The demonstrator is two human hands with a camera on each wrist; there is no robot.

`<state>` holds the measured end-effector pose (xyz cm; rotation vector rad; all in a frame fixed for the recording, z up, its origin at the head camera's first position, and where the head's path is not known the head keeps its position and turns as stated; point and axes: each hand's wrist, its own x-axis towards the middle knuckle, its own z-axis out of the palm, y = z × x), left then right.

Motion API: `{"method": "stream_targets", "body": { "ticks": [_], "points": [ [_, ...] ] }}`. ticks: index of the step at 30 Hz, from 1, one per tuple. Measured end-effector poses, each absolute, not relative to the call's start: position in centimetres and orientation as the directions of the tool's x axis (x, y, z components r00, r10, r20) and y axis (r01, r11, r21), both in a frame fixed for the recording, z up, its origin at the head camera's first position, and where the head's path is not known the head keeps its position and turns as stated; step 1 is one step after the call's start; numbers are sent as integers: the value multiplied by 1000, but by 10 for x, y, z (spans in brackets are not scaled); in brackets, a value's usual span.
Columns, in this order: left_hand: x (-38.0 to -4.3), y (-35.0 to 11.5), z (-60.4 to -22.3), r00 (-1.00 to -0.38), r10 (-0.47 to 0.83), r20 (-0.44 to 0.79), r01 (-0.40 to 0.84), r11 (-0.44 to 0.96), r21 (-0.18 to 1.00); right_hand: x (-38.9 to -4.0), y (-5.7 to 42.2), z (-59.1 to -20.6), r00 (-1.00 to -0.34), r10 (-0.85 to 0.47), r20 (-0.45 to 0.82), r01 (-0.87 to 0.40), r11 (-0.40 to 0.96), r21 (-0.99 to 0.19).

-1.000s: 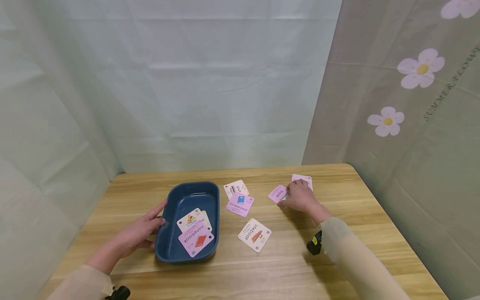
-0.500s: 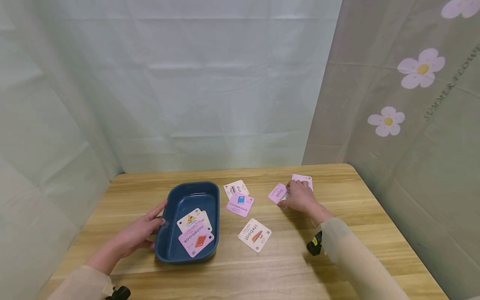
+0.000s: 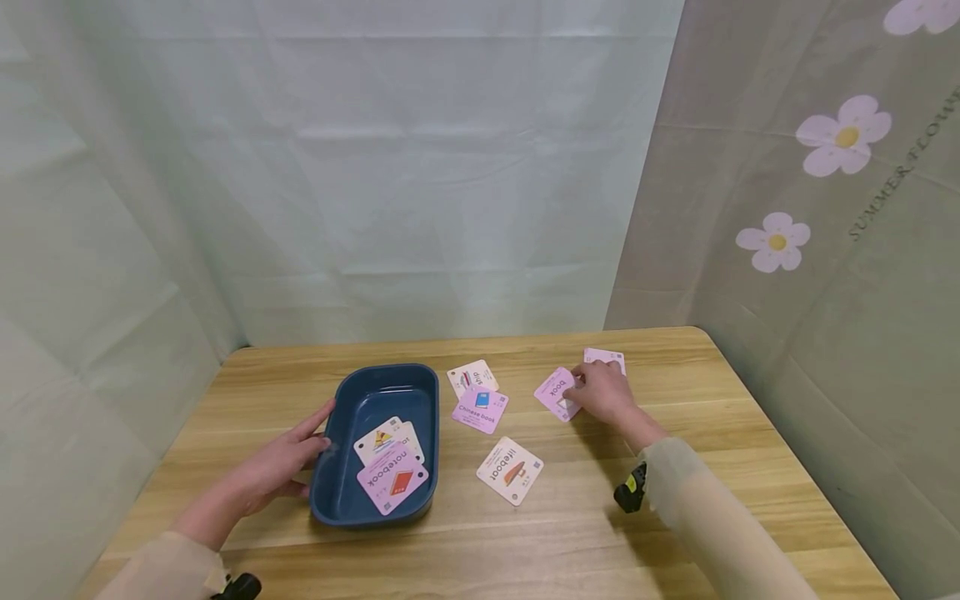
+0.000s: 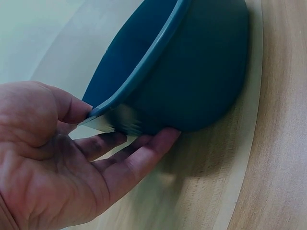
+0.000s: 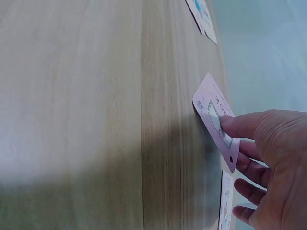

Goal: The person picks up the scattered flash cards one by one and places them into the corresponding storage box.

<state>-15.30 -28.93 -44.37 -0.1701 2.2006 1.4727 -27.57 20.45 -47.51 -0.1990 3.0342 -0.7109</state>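
My left hand (image 3: 288, 462) holds the near-left side of a deep blue plastic basin (image 4: 192, 86), thumb on the rim and fingers against the outer wall. Inside the basin lie a pink "notebook" card (image 3: 392, 477) and white cards partly under it. My right hand (image 3: 606, 392) pinches a pink "book" flash card (image 5: 211, 103) by its edge, thumb on the printed face and fingers behind. In the right wrist view the card is tilted, one side raised from the table. Just behind that hand lies another pink card (image 3: 609, 357), partly covered by it.
Between basin and right hand, a pink "Chinese book" card (image 3: 480, 410) overlaps a white "ship" card (image 3: 467, 377). Nearer me lies a white "lifeboat" card (image 3: 510, 471). The wooden table (image 3: 585, 533) meets hanging cloth at its back and sides.
My right thumb has slid further onto the "book" card, which has shifted slightly and shows more of its face. The left hand and basin have stayed put.
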Motion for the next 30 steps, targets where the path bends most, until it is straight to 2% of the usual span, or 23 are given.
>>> {"method": "stream_targets", "body": {
  "ticks": [14,21,30],
  "points": [
    [-153,-289,-444,-877,163,-452,-360,399,843,-279,211,-469,-995,-98,25,-97,852,-515],
    [-152,-289,-443,-878,173,-447,-353,397,847,-273,212,-457,-996,-82,-29,-48,794,-606],
    [-152,-290,-445,-878,175,-445,-352,394,849,-274,216,-455,-991,-74,-109,15,755,-655]
  ]
}}
